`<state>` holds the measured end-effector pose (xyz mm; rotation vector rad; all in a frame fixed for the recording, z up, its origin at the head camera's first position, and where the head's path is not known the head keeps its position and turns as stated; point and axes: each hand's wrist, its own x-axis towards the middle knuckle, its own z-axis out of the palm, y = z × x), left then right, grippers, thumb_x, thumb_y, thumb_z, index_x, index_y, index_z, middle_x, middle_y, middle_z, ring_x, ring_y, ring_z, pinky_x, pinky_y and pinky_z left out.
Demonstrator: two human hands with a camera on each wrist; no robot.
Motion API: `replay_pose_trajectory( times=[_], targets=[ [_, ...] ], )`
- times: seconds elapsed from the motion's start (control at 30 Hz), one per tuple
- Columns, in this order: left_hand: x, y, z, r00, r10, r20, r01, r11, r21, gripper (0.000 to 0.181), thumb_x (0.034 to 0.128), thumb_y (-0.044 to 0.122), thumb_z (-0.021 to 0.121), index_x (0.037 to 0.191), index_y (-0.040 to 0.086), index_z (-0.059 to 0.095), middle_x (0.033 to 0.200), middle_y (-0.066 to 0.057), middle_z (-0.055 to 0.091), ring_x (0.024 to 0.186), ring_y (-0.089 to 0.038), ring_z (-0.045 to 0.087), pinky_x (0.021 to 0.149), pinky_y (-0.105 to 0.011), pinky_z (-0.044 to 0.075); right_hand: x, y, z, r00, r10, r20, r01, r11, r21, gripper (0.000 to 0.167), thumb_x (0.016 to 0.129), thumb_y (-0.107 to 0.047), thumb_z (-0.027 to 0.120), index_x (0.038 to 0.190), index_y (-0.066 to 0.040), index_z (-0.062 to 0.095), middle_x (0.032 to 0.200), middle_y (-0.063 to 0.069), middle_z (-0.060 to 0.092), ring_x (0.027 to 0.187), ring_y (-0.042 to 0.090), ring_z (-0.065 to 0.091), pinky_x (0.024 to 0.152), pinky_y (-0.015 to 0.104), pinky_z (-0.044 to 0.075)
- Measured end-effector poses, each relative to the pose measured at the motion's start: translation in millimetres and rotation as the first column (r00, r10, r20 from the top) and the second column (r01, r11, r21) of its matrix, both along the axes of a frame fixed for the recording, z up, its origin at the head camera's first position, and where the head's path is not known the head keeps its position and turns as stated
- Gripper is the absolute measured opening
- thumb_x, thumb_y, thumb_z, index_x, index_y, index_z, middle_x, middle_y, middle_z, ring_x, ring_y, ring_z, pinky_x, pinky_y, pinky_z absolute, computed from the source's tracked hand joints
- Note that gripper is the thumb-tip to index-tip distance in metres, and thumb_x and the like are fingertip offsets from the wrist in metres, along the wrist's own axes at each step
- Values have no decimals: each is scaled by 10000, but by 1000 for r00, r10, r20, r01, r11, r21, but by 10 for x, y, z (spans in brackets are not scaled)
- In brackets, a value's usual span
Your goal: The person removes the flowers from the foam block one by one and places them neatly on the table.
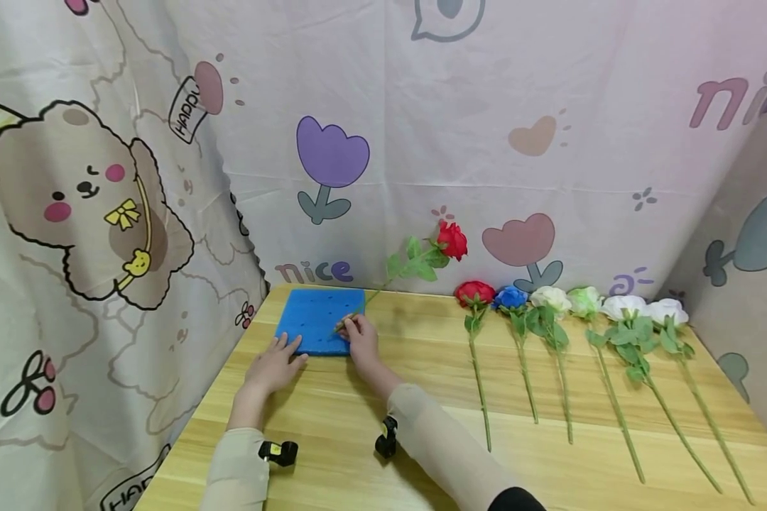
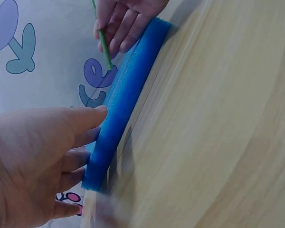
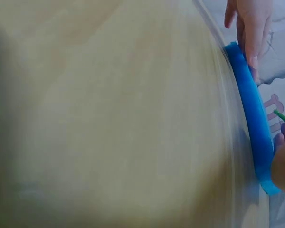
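Note:
A blue foam block [image 1: 313,319] with small holes in its top lies flat at the table's back left. My left hand [image 1: 275,365] rests its spread fingertips on the block's front left corner; in the left wrist view this hand [image 2: 42,156] has its fingers extended against the block's side. Over the block's right side, my right hand [image 1: 361,341] pinches a red artificial rose [image 1: 452,241] near the lower end of its green stem. The stem tilts up to the right, bloom near the backdrop. In the left wrist view the stem end [image 2: 109,66] appears just above the block.
To the right on the wooden table [image 1: 422,341] lie another red rose [image 1: 475,292], a blue rose [image 1: 510,298] and several white or pale green ones, stems pointing forward. A printed cloth backdrop [image 1: 396,142] hangs behind and at both sides.

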<state>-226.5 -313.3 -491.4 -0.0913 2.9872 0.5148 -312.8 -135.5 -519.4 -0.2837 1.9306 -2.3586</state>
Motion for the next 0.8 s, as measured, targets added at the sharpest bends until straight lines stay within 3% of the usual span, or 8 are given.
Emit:
replay_pose_trajectory(
  times=[0.1,0.3,0.5,0.67,0.8],
  targets=[
    [-6,7,1,1000,-2,1,2,1000,-2,606,1036,414,398,1542,100,283,1597,-262,146,1480,-468,103,1116,-725,164,41,64,12,1000,18,13,-18,1000,-12,239,1028,-103,469,1037,98,599,1053,267,677,929,293,685,877,396,578],
    [-27,17,-1,1000,-9,4,9,1000,-6,605,1035,413,404,1542,104,287,1598,-261,152,1479,-468,111,1114,-729,160,221,290,237,996,92,18,-91,995,-50,270,1031,-51,434,1108,185,540,1120,379,609,1041,502,612,944,551,519],
    [-22,24,10,1000,-18,4,18,1000,-2,605,1035,412,408,1543,106,286,1597,-265,154,1478,-469,112,1111,-731,162,317,406,303,994,105,34,-103,994,-45,248,1027,-50,443,1089,169,542,1093,358,617,931,339,679,908,500,553],
    [-7,6,10,1000,-19,3,19,1000,-1,606,1036,410,410,1544,106,282,1596,-268,150,1478,-472,109,1109,-733,164,309,450,200,990,129,51,-125,990,-70,258,1026,-64,456,1105,163,548,1098,357,618,864,191,678,874,426,578],
    [2,-15,5,1000,-20,-1,20,1000,-2,608,1035,406,412,1544,102,279,1595,-272,148,1476,-477,107,1107,-734,167,339,500,146,988,142,55,-137,987,-84,283,1027,-96,470,1125,159,546,1109,363,622,823,125,666,893,453,569]
  ],
)
